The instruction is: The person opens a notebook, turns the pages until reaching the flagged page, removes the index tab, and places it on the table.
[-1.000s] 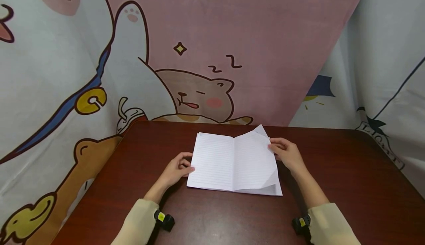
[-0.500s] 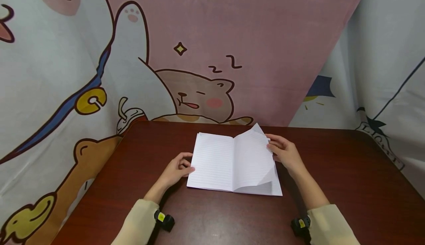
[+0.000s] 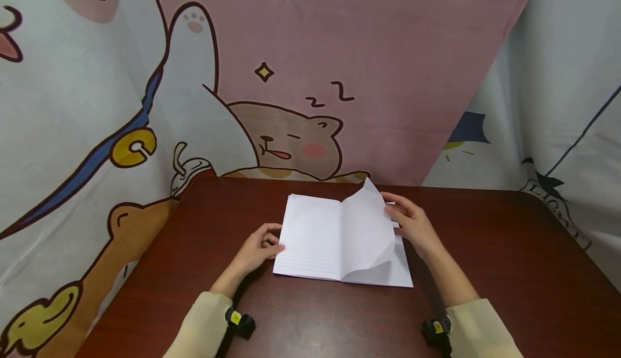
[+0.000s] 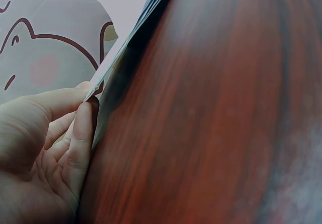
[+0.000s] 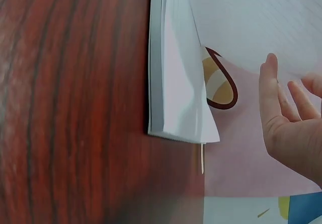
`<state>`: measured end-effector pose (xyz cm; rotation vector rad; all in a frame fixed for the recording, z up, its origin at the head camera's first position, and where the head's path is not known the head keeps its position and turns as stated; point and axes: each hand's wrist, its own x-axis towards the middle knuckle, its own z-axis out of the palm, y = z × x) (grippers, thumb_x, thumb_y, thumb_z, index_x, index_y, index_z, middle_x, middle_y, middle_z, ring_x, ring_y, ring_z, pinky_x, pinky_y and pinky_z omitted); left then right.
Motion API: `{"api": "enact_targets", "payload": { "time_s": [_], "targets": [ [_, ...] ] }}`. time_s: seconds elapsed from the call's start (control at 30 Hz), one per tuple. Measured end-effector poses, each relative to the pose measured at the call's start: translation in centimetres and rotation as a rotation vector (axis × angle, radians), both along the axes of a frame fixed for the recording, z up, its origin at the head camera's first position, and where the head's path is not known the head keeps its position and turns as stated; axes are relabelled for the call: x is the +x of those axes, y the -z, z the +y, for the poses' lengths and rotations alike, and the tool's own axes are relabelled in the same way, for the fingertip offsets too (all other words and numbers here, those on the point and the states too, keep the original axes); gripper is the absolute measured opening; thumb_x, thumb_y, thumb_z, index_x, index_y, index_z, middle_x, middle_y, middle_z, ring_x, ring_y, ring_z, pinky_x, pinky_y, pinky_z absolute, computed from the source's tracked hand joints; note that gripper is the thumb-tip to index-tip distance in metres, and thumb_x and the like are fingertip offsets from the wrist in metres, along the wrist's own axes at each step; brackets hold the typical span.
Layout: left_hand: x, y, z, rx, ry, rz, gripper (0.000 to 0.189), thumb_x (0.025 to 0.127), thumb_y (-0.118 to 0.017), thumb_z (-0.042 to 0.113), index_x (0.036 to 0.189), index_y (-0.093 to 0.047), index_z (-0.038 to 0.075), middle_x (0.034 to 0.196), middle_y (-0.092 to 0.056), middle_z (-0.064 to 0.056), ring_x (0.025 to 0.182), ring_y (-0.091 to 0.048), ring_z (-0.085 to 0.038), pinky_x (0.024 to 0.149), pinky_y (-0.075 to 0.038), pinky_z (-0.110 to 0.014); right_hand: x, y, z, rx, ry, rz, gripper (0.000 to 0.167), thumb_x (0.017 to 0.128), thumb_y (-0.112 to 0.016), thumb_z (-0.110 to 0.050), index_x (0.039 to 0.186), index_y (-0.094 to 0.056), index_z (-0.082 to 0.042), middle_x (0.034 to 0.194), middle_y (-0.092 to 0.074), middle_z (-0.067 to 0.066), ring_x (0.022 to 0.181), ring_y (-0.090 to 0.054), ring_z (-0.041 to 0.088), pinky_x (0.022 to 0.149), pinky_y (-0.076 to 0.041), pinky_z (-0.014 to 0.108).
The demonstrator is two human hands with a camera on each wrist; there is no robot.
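Observation:
An open notebook (image 3: 310,234) with faintly ruled white pages lies on the table in the head view. My left hand (image 3: 259,247) holds its left edge, thumb above and fingers underneath; the left wrist view shows the page edges (image 4: 115,48) between that hand's thumb and fingers. On the other side, my right hand (image 3: 412,226) pinches the outer edge of a right-hand page (image 3: 366,228), which is raised and bowed with its top corner sticking up. Beneath it the lower pages (image 5: 183,93) stay flat in the right wrist view, where the pinch itself is partly hidden.
The dark reddish-brown table (image 3: 310,320) extends around the notebook on every side. Behind it hangs a pink and white cartoon cloth (image 3: 398,77). A small black wrist camera (image 3: 241,323) is strapped at the left sleeve, another black camera (image 3: 434,332) at the right.
My right hand has moved left with the page, which now curls up more and uncovers more of the pages below. The left hand has stayed at the left edge.

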<state>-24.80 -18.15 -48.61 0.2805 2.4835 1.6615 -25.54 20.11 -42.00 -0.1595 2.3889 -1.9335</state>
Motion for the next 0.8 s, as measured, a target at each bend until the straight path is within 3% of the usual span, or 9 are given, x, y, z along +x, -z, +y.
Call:
{"api": "enact_targets", "payload": {
  "time_s": [0.13,0.3,0.47,0.57,0.7,0.8],
  "targets": [
    [0.0,0.0,0.0,0.003,0.016,0.009,0.051,0.092,-0.07,0.008,0.139,-0.049,0.0,0.096,-0.064,-0.018,0.073,-0.058,-0.012,0.07,-0.058,-0.026,-0.2,0.1,-0.5,0.01,-0.012,-0.017,0.055,0.103,-0.053,-0.039,0.152,-0.041,-0.017,0.133,-0.055,0.008,0.107,-0.061,0.014,0.085,-0.056,0.032],
    [0.4,-0.8,0.1,0.009,0.015,0.005,0.051,0.092,-0.068,0.004,0.139,-0.048,-0.004,0.095,-0.063,-0.02,0.073,-0.056,-0.013,0.069,-0.056,-0.025,-0.4,0.3,-1.1,-0.009,-0.068,-0.007,0.057,0.105,-0.044,-0.045,0.156,-0.033,-0.021,0.151,-0.042,0.023,0.126,-0.054,0.037,0.089,-0.059,0.04],
    [1.0,-2.0,0.5,0.014,0.008,-0.005,0.05,0.092,-0.068,0.002,0.137,-0.049,-0.005,0.094,-0.062,-0.02,0.072,-0.056,-0.014,0.069,-0.056,-0.025,-0.4,0.7,-1.6,-0.078,-0.146,0.01,0.055,0.108,-0.042,-0.036,0.158,-0.028,-0.019,0.152,-0.041,0.028,0.122,-0.059,0.031,0.09,-0.059,0.039],
    [0.6,-1.1,0.3,0.019,0.008,0.009,0.05,0.092,-0.068,0.003,0.137,-0.048,-0.005,0.094,-0.062,-0.019,0.072,-0.056,-0.012,0.068,-0.056,-0.025,-0.4,0.9,-1.9,-0.105,-0.179,0.012,0.056,0.107,-0.044,-0.032,0.158,-0.026,-0.016,0.151,-0.041,0.027,0.119,-0.061,0.022,0.092,-0.058,0.039],
    [0.6,-1.3,0.4,0.015,0.007,0.002,0.05,0.092,-0.067,0.002,0.137,-0.048,-0.006,0.094,-0.063,-0.02,0.072,-0.057,-0.013,0.069,-0.056,-0.025,-0.5,1.1,-2.3,-0.133,-0.221,0.002,0.058,0.107,-0.045,-0.029,0.158,-0.024,-0.011,0.151,-0.04,0.028,0.122,-0.061,0.025,0.094,-0.057,0.04],
    [0.8,-1.7,0.5,0.019,-0.004,-0.015,0.049,0.092,-0.067,0.002,0.137,-0.049,-0.006,0.096,-0.063,-0.021,0.073,-0.057,-0.013,0.071,-0.057,-0.026,-0.6,1.2,-2.7,-0.126,-0.244,-0.01,0.058,0.107,-0.047,-0.028,0.158,-0.026,-0.01,0.151,-0.039,0.029,0.126,-0.058,0.035,0.096,-0.056,0.04]
  ]
}}
